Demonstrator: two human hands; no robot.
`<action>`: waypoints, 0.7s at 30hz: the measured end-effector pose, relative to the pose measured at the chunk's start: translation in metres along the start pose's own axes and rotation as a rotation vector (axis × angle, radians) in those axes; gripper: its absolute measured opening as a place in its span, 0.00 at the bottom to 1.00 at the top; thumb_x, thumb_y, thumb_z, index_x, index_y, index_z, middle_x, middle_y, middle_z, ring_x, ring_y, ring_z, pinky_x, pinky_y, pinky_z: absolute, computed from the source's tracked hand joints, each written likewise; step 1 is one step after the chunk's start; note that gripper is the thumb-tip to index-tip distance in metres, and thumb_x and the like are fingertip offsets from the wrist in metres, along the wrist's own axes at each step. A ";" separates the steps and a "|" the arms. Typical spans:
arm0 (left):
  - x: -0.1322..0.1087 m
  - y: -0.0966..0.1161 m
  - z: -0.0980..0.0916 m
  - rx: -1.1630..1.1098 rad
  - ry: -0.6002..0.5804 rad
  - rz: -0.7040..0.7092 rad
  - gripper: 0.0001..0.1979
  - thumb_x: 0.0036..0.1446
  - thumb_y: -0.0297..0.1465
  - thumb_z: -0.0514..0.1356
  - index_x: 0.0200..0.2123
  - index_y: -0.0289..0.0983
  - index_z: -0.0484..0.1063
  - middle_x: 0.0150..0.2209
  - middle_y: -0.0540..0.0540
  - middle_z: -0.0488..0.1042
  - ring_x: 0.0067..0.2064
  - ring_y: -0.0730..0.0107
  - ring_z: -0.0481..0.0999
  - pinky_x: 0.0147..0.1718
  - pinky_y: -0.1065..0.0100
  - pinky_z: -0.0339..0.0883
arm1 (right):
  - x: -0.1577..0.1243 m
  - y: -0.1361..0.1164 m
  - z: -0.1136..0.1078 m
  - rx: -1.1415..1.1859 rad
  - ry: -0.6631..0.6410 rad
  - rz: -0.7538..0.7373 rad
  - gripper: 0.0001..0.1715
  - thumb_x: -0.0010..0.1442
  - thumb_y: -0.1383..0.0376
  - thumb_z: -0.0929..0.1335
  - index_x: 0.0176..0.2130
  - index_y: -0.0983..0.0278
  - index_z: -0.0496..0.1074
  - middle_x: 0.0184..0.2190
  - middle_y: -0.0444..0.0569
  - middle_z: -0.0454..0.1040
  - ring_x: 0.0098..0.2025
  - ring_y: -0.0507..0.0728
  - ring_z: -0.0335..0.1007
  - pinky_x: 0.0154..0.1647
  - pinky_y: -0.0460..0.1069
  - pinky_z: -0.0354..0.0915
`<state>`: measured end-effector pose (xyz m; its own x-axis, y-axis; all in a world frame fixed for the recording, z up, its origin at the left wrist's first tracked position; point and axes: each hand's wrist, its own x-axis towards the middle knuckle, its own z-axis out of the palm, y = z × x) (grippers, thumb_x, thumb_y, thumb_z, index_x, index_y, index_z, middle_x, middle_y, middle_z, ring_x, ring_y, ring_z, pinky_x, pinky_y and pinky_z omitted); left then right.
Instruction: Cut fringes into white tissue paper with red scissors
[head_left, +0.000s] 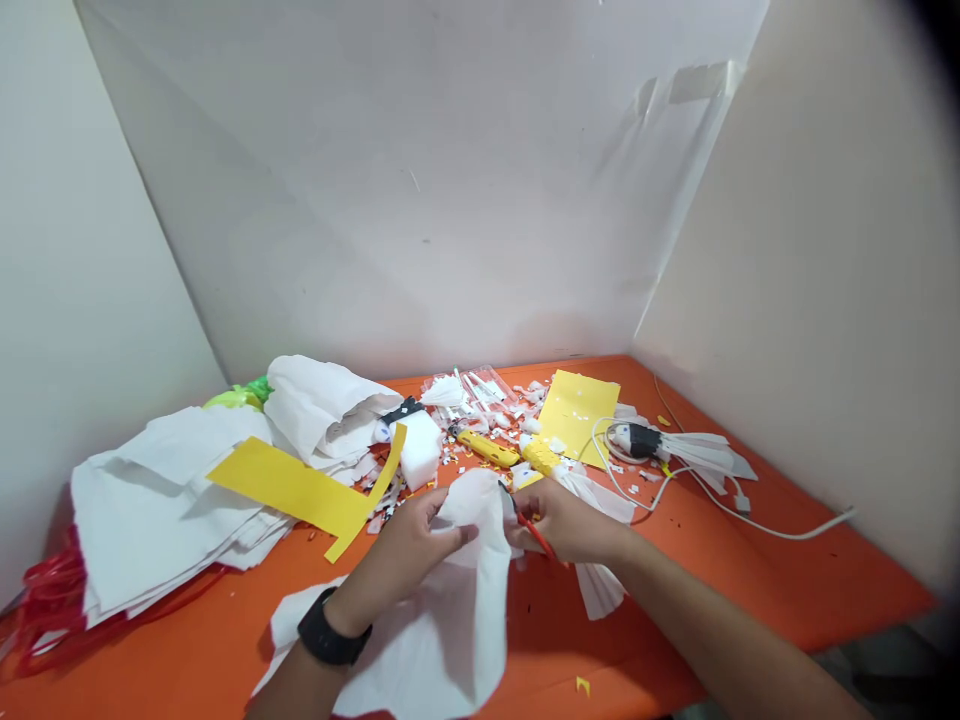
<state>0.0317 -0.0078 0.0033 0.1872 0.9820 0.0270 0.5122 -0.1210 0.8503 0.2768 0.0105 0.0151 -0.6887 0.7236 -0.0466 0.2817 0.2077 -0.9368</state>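
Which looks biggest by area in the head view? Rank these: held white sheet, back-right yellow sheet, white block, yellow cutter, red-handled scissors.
1. Held white sheet, though its nearness helps
2. Back-right yellow sheet
3. White block
4. Yellow cutter
Unranked: red-handled scissors, partly hidden by the right hand

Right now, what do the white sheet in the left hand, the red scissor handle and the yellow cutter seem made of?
White sheet: thin paper or nonwoven fabric, matte; drapes in soft folds, can't say which.
Red scissor handle: likely smooth plastic; evenly coloured, partly hidden by the right hand.
Yellow cutter: probably hard plastic body, smooth; moulded-looking shape.
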 end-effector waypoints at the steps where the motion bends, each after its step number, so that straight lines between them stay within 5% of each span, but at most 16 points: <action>1: -0.001 0.002 0.000 0.031 -0.056 0.006 0.14 0.55 0.42 0.66 0.36 0.37 0.77 0.35 0.46 0.80 0.36 0.60 0.77 0.34 0.67 0.68 | 0.000 0.002 -0.001 -0.037 0.016 0.005 0.25 0.56 0.47 0.73 0.29 0.66 0.72 0.26 0.43 0.72 0.29 0.52 0.65 0.31 0.46 0.62; 3: -0.002 0.004 0.001 0.076 -0.111 0.031 0.15 0.60 0.43 0.62 0.30 0.38 0.74 0.29 0.50 0.76 0.31 0.65 0.73 0.29 0.69 0.63 | 0.000 0.003 -0.003 -0.092 0.048 0.001 0.23 0.54 0.48 0.74 0.31 0.66 0.73 0.26 0.43 0.73 0.30 0.53 0.65 0.31 0.46 0.61; 9: -0.004 0.006 0.000 0.176 0.090 0.071 0.21 0.59 0.47 0.61 0.23 0.39 0.64 0.23 0.52 0.68 0.27 0.68 0.66 0.26 0.69 0.57 | -0.001 -0.001 -0.001 -0.147 0.172 -0.069 0.22 0.62 0.50 0.70 0.29 0.66 0.74 0.25 0.45 0.73 0.30 0.54 0.65 0.34 0.47 0.62; 13: -0.005 0.009 -0.002 0.139 0.118 0.049 0.16 0.61 0.45 0.59 0.32 0.39 0.72 0.29 0.49 0.75 0.31 0.62 0.73 0.31 0.65 0.64 | -0.004 -0.003 -0.005 -0.257 0.127 -0.126 0.23 0.60 0.48 0.71 0.42 0.65 0.76 0.39 0.51 0.77 0.44 0.61 0.69 0.50 0.53 0.65; 16: -0.005 0.009 -0.002 0.064 0.152 -0.003 0.13 0.61 0.40 0.59 0.39 0.37 0.75 0.36 0.45 0.80 0.38 0.57 0.78 0.38 0.62 0.69 | -0.009 0.000 -0.015 -0.312 0.040 -0.079 0.36 0.55 0.47 0.74 0.56 0.63 0.71 0.53 0.56 0.74 0.55 0.66 0.66 0.58 0.58 0.62; 21: -0.002 0.013 -0.002 -0.081 0.221 0.003 0.18 0.62 0.39 0.58 0.51 0.37 0.75 0.50 0.41 0.80 0.53 0.52 0.77 0.51 0.58 0.68 | -0.010 0.011 -0.026 -0.242 0.324 -0.007 0.37 0.60 0.49 0.72 0.63 0.59 0.66 0.62 0.56 0.68 0.62 0.67 0.64 0.62 0.60 0.59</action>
<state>0.0362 -0.0116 0.0156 -0.0035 0.9906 0.1365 0.4412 -0.1210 0.8892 0.3042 0.0230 0.0140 -0.4559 0.8835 0.1073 0.4536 0.3344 -0.8261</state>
